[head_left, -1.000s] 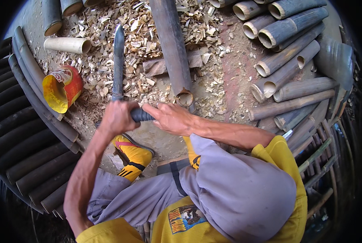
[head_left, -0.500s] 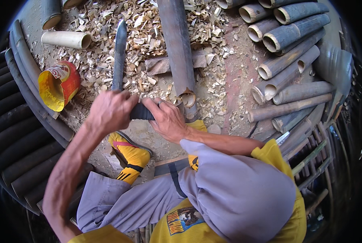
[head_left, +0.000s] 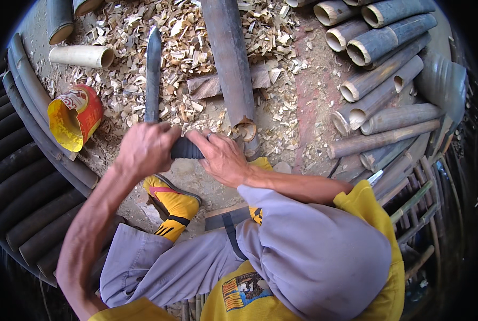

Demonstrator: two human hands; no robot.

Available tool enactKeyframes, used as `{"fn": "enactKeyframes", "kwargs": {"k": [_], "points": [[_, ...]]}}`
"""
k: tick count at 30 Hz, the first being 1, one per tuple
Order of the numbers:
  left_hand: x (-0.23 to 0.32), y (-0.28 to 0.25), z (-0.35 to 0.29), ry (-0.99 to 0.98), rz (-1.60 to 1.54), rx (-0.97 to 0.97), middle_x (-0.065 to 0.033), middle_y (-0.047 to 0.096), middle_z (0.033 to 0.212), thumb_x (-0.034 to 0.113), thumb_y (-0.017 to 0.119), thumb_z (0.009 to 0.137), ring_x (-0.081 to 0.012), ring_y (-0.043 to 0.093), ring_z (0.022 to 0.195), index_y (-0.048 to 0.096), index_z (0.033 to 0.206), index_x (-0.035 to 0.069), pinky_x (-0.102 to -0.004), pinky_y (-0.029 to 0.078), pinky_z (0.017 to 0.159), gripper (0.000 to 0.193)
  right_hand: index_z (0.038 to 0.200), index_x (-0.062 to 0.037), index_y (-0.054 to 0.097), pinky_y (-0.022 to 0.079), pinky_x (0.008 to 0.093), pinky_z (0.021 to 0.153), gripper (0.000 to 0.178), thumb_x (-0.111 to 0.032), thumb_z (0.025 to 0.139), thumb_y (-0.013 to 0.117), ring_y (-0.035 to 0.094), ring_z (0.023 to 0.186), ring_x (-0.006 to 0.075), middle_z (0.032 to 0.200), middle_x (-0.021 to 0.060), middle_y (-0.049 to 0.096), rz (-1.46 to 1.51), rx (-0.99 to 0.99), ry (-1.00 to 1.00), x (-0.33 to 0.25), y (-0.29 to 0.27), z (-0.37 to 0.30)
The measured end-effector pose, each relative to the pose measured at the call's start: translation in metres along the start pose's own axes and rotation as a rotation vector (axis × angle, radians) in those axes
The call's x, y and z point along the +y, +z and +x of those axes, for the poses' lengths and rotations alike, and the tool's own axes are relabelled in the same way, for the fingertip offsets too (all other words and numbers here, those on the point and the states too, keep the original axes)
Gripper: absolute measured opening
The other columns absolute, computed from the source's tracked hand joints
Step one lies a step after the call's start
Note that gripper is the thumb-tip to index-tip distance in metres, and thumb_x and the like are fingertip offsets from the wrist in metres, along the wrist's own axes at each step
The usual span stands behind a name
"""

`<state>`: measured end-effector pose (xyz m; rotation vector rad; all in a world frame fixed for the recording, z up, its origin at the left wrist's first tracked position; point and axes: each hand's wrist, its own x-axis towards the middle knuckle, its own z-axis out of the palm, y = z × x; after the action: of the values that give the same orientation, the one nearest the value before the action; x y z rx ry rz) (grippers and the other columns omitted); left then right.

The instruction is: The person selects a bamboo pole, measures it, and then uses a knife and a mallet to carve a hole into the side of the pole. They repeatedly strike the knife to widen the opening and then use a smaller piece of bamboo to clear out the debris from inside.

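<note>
- Head view looks straight down on a person seated over ground strewn with wood chips (head_left: 190,59)
- Left hand (head_left: 145,150) is closed in a fist around the dark handle (head_left: 186,150) of a long knife (head_left: 153,75), gripping it just below the blade
- Blade of the knife points up and away from the person, lying over the chips, its tip near the top of the picture
- Right hand (head_left: 223,158) rests on the same handle from the other side, fingers curled over it and touching the left hand; a ring shows on one finger
- Thick dark bamboo pole (head_left: 229,59) lies just right of the blade, its cut hollow end close beside the right hand
- Flat wooden block (head_left: 212,85) lies under the pole among the chips
- Crushed red and yellow can (head_left: 75,115) lies on its side, left of the knife
- Pale short bamboo tube (head_left: 83,55) lies above the can
- Pile of cut bamboo tubes (head_left: 378,80) is stacked at the right, well apart from the hands
- Long dark bamboo poles (head_left: 19,176) line the left edge
- Yellow and black shoe (head_left: 172,203) sits below the left hand
</note>
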<state>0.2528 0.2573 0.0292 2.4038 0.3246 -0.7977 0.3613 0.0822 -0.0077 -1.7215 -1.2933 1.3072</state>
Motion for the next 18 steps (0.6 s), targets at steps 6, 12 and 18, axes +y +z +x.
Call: {"fn": "enactKeyframes", "kwargs": {"k": [6, 12, 18], "points": [[0.018, 0.035, -0.013, -0.25, -0.247, -0.003, -0.0153, 0.066, 0.067, 0.019, 0.069, 0.061, -0.0317, 0.067, 0.061, 0.069, 0.085, 0.008, -0.0423, 0.057, 0.064, 0.027, 0.124, -0.0149, 0.045, 0.051, 0.0504, 0.068, 0.045, -0.006, 0.081, 0.056, 0.064, 0.077, 0.0402, 0.083, 0.0189, 0.061, -0.072, -0.413, 0.02, 0.018, -0.019, 0.005], [0.137, 0.122, -0.036, -0.784, -0.846, 0.056, -0.0218, 0.067, 0.074, 0.021, 0.073, 0.066, -0.0351, 0.069, 0.069, 0.068, 0.095, 0.004, -0.0426, 0.055, 0.068, 0.034, 0.089, -0.0097, 0.066, 0.054, 0.0451, 0.055, 0.014, -0.011, 0.077, 0.059, 0.069, 0.072, 0.0315, 0.075, 0.0143, 0.067, -0.436, -0.864, -0.277, 0.025, -0.036, -0.011], [0.192, 0.168, -0.018, -0.903, -1.273, 0.431, -0.0196, 0.066, 0.071, 0.021, 0.073, 0.065, -0.0285, 0.068, 0.065, 0.067, 0.098, 0.003, -0.0396, 0.053, 0.066, 0.038, 0.064, -0.0112, 0.067, 0.053, 0.0401, 0.053, 0.013, -0.016, 0.075, 0.062, 0.069, 0.068, 0.0258, 0.071, 0.0084, 0.068, -0.587, -0.91, -0.413, 0.027, -0.033, -0.01]]}}
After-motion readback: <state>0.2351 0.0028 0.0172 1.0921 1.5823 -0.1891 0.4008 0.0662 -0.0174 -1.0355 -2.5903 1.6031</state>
